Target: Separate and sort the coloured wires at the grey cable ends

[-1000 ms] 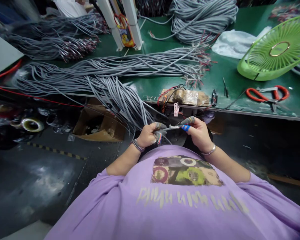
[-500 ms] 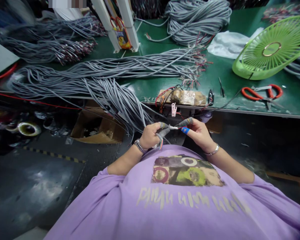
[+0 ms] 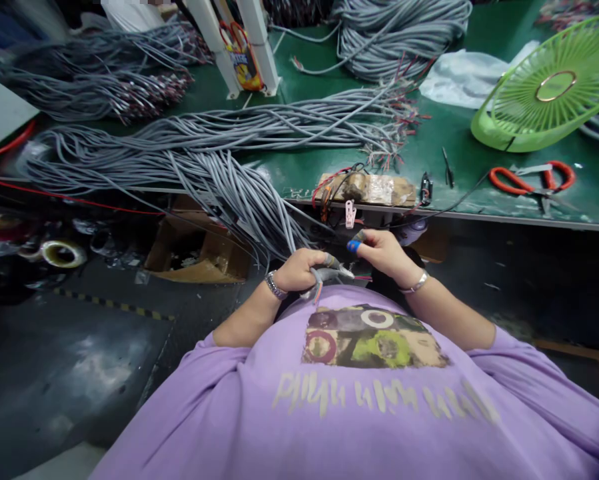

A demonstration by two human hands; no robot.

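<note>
My left hand [image 3: 304, 269] is closed around a grey cable [image 3: 321, 275] in front of my body, with covers on some fingertips. The cable's stripped end [image 3: 363, 277] shows red and other thin wires pointing right. Another end with coloured cores hangs below the same hand. My right hand [image 3: 385, 252], with blue tape on the thumb, is pinched shut just above and right of the wires, apart from them. Whatever sits between its fingertips is too small to make out. Behind the left hand, a bundle of grey cables [image 3: 259, 207] droops over the table edge.
On the green table [image 3: 299, 180] lie a taped wooden block [image 3: 386, 191] with a pink clip [image 3: 350, 215], black snips [image 3: 426, 189], tweezers [image 3: 448, 168] and red-handled pliers [image 3: 534, 181]. A green fan [image 3: 549, 90] stands right. A cardboard box [image 3: 199, 257] sits below.
My right hand has come off the wire end and moved up and slightly left. My left hand still holds the cable, its stripped end now a little lower.
</note>
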